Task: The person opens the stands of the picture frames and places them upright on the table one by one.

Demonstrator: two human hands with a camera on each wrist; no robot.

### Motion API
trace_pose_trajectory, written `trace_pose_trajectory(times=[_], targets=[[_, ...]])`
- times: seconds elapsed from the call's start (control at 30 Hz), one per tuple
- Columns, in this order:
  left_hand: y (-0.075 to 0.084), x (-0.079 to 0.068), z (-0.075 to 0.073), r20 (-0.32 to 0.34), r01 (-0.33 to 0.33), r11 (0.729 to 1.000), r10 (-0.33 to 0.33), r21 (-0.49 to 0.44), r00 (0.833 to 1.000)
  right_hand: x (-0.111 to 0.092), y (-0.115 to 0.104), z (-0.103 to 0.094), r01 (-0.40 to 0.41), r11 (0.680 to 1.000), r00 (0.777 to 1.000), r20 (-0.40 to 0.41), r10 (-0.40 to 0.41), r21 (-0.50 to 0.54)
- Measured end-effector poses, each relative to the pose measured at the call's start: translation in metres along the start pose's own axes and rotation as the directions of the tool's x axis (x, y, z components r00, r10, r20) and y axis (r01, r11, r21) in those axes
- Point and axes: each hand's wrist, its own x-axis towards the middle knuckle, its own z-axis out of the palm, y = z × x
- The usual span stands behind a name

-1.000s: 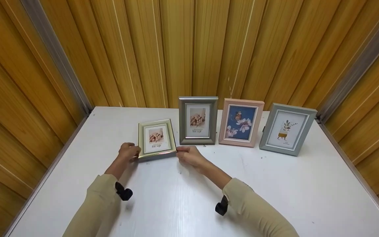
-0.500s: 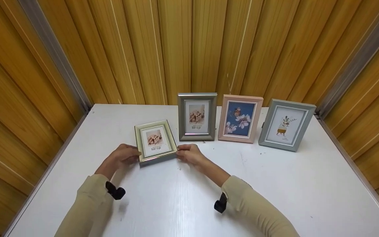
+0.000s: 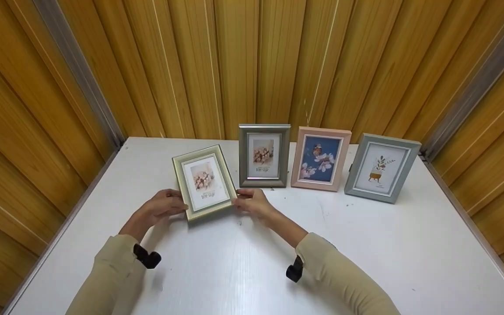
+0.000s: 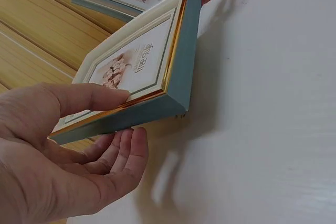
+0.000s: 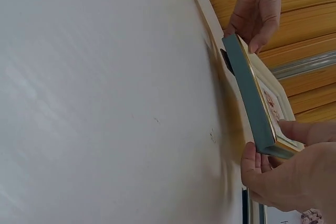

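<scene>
A pale gold picture frame (image 3: 204, 182) with a flower print leans back at the left of a row of frames. My left hand (image 3: 161, 207) grips its lower left side; in the left wrist view the thumb lies on the front edge and the fingers curl behind. My right hand (image 3: 255, 203) pinches the lower right corner, thumb in front and fingers underneath, as the right wrist view shows. The blue-green outer sides of this picture frame (image 4: 181, 61) face the table, with a shadow below. Part of its dark back support (image 5: 227, 62) shows in the right wrist view.
Just right of the held one stands a grey-brown picture frame (image 3: 243, 157). Beyond it stand a pink picture frame (image 3: 298, 159) and a grey-green picture frame (image 3: 403, 170). All rest on the white table (image 3: 243, 271), before a wood-panelled wall (image 3: 234, 65).
The gold picture frame has tilted more upright and turned anticlockwise, its top edge rising and shifting left. My left hand has moved slightly left with it; the right hand keeps its corner.
</scene>
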Motion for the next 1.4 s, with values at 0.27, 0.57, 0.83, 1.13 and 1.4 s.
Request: trace_pose_trajectory(times=[0.27, 0.57, 0.83, 1.13, 1.4], targets=[[0.0, 0.002, 0.005, 0.072, -0.124, 0.992, 0.125, -0.01, 0.99, -0.006, -0.006, -0.016, 0.064, 0.997, 0.997, 0.057, -0.061, -0.044], [0.015, 0.005, 0.029, 0.106, -0.24, 0.969, 0.234, 0.05, 0.966, -0.018, -0.016, -0.048, 0.178, 0.975, 0.982, 0.09, -0.166, -0.134], [0.033, 0.007, 0.071, 0.09, -0.299, 0.948, 0.29, 0.107, 0.953, -0.037, -0.02, -0.083, 0.189, 0.949, 0.982, 0.023, -0.189, -0.251], [0.047, 0.006, 0.111, 0.138, -0.354, 0.926, 0.337, 0.133, 0.931, -0.059, -0.022, -0.115, 0.191, 0.922, 0.978, -0.014, -0.208, -0.336], [0.055, 0.002, 0.14, 0.128, -0.392, 0.913, 0.378, 0.116, 0.917, -0.069, -0.018, -0.132, 0.155, 0.913, 0.979, -0.065, -0.193, -0.378]])
